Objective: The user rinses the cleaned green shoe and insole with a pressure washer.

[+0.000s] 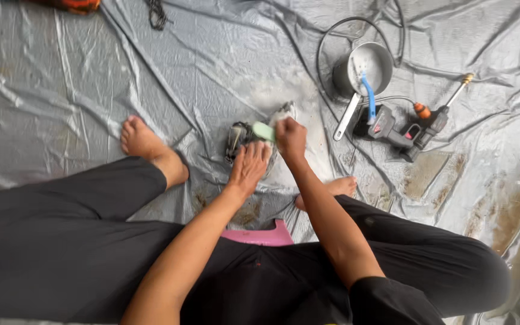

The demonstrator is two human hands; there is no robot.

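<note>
Left hand (pixel 249 167) flat, fingers together, pressing down a grey shoe (pixel 254 135) on the grey tarp (pixel 212 66). Right hand (pixel 290 137) fisted around a green brush (pixel 263 131) on the shoe. Metal pot (pixel 365 67) far right.

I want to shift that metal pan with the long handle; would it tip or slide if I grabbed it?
The pan looks thin and light, so probably easy to lift. Its long handle may lever it over if pushed. A blue brush rests in it and could fall; the wet tarp seems slippery.
</note>
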